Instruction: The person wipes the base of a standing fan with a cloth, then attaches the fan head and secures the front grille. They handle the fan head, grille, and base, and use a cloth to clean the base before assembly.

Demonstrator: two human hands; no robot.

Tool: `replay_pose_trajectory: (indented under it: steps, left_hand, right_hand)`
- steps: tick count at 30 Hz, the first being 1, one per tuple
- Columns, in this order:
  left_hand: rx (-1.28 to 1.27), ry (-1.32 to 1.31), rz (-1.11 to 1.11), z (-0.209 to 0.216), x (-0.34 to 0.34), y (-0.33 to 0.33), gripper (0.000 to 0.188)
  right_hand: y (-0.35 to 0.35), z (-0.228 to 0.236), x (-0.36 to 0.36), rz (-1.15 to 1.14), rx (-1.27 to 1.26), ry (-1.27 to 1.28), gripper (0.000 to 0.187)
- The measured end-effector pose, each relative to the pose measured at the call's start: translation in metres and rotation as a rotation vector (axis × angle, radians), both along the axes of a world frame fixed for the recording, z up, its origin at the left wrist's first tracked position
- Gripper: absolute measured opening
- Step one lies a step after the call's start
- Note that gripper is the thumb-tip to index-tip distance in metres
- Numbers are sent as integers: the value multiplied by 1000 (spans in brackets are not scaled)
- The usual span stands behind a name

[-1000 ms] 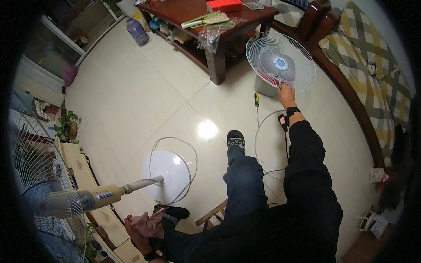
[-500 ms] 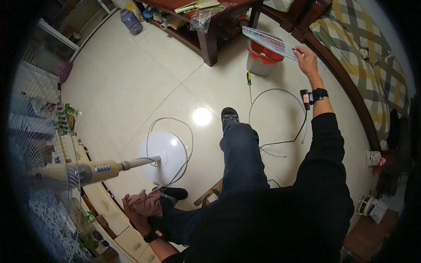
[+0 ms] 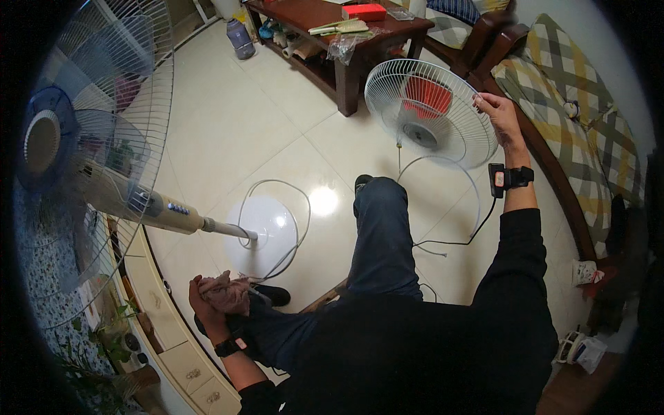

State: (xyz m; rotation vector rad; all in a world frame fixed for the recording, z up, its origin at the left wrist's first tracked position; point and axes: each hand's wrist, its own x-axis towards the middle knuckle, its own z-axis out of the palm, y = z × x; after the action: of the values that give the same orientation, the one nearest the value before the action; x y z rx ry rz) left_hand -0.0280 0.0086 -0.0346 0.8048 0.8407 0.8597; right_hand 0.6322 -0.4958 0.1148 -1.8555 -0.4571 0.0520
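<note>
The pedestal fan (image 3: pixel 97 173) is the biggest thing in view: it leans over at the left, its caged head with the blue blades up close, its cream neck with a row of buttons running down to a thin pole that meets the round white base (image 3: pixel 266 232) on the pale tiled floor (image 3: pixel 228 117). A white cord loops around that base. Beyond the fan, at the top of the view, stands a dark wooden desk (image 3: pixel 346 48) with a red box, a bundle of greenish sticks and clear plastic on it; a blue-grey jug sits on the floor to the left of the desk. To the right of the fan, a wooden sofa with checked cushions (image 3: pixel 574 111) curves along the edge.

The loose white fan grille (image 3: pixel 429 114) is held up between the fan's base and the sofa, face tilted toward the camera, with a red bucket showing through its wires. The right hand (image 3: pixel 499 117) grips the grille's rim at its right side, fingers curled around the wire; a small black device is strapped at that wrist. A dark cable lies on the floor below the grille.

The left hand (image 3: pixel 207 304) is just below the fan's base, closed around a crumpled pinkish cloth (image 3: pixel 228 294), with a dark watch at the wrist.
</note>
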Motion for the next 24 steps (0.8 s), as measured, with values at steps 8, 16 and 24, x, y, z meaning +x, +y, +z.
replay_pose_trajectory:
  steps: [8, 16, 24]
  left_hand:
    - [35, 39, 7, 15, 6, -13, 31]
    - [144, 259, 30, 12, 16, -9, 31]
    - [133, 291, 67, 6, 22, -9, 35]
  right_hand:
    - [4, 17, 29, -153, -120, -108, 30]
    - [43, -36, 116, -359, -318, -604, 27]
    - [74, -214, 128, -197, -545, -546, 23]
